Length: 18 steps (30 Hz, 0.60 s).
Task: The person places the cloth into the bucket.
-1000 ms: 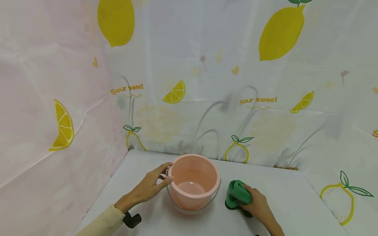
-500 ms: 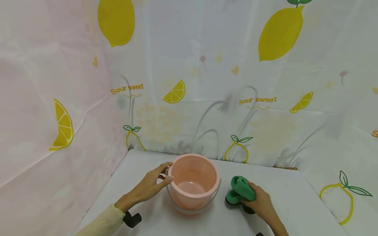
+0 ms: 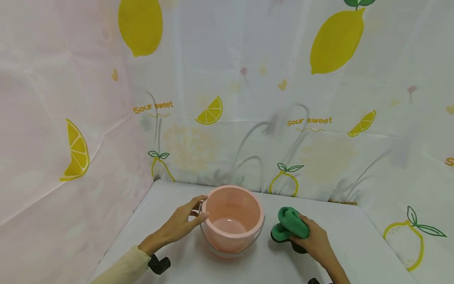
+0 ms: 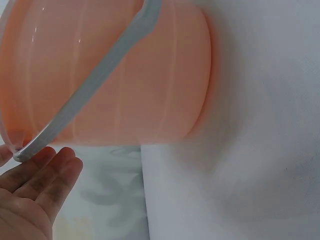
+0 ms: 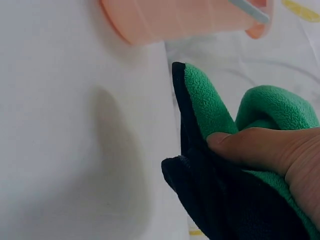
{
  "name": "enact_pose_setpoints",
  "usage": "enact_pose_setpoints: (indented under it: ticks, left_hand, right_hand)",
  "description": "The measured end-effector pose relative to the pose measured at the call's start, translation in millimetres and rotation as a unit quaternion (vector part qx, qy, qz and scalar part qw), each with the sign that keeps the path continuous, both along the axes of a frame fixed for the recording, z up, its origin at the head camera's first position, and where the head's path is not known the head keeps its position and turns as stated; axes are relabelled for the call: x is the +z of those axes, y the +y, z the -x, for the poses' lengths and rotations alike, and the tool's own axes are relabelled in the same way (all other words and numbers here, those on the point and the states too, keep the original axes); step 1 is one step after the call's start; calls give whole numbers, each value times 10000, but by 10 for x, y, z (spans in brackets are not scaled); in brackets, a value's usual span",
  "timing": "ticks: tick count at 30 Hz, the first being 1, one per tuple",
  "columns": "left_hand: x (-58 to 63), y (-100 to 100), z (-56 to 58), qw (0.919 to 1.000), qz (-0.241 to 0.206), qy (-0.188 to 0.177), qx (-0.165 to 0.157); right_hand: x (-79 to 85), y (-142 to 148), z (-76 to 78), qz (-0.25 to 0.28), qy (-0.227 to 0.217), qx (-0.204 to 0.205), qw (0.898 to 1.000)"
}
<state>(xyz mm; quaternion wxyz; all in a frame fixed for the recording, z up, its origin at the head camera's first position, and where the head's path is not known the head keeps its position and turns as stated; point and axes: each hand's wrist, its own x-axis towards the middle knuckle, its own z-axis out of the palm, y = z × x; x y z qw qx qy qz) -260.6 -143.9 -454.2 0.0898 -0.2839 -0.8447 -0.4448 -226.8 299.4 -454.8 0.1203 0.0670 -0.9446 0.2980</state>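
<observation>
A pink bucket stands upright left of centre on the white table, its grey handle hanging down along the front. My left hand grips its left rim beside the handle's end, thumb at the rim and fingers against the outer wall. Right of the bucket, my right hand holds a folded cloth, green and fluffy on one face and black on the other. The thumb presses on the cloth in the right wrist view. The cloth hangs above the table, over its shadow.
The white tabletop ends at a hanging curtain printed with lemons at the back. A pinkish curtain borders the left side. A black device sits at the left wrist.
My right hand has raised the cloth and moved slightly to the right and away from me. The left hand and bucket have kept their places.
</observation>
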Motion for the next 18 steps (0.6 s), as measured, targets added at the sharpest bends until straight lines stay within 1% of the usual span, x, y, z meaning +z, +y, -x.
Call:
enact_pose_setpoints:
  ticks: [9, 18]
  left_hand:
    - [-8, -5, -6, 9998, -55, -131, 102]
    - [-8, -8, 10, 9999, -78, -147, 17]
  right_hand:
    - [118, -11, -38, 79, 469, 58, 9989]
    - [261, -42, -85, 221, 543, 94, 9982]
